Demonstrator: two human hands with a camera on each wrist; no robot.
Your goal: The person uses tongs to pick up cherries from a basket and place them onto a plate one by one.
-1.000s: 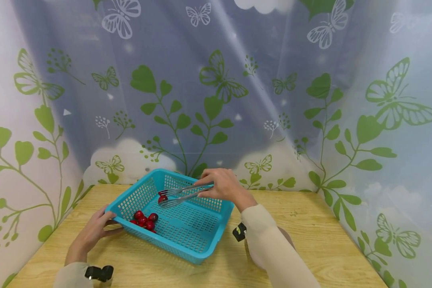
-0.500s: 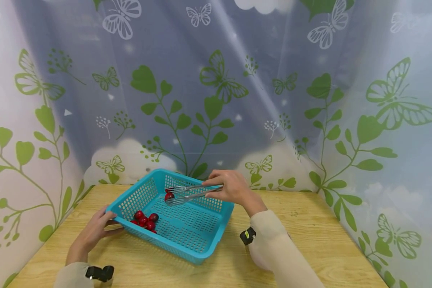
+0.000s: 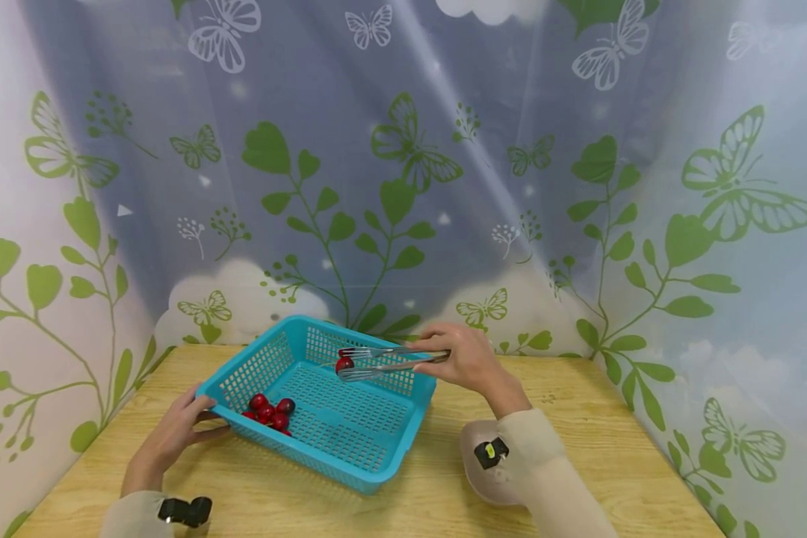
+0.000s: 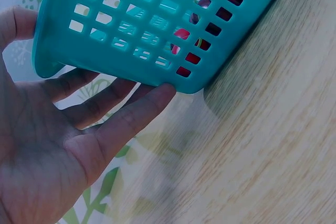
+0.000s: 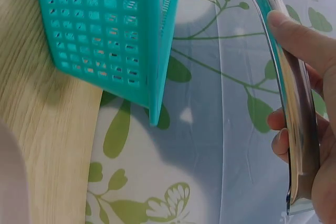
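Note:
My right hand [image 3: 467,360] holds metal tongs [image 3: 393,366] whose toothed tips pinch a red cherry [image 3: 344,365] over the far part of a blue plastic basket [image 3: 376,478]. In the right wrist view the thumb and fingers press the tongs [image 5: 300,129] from either side; the tips lie outside that view. Several dark red cherries [image 3: 266,410] lie together in the basket's near left corner. That corner is gripped by my left hand [image 3: 175,430], thumb at the rim. The left wrist view shows the fingers of my left hand [image 4: 47,140] along the basket's outer wall [image 4: 128,69].
A pale pinkish bowl [image 3: 474,467] stands right of the basket, partly covered by my right sleeve. Both rest on a light wooden table [image 3: 242,501]. A curtain [image 3: 403,246] printed with butterflies and leaves hangs behind and at both sides.
My right hand has moved to the right with the tongs and the pinched cherry, from the basket's left part toward its far middle. More of the bowl shows. The left hand and basket stay put.

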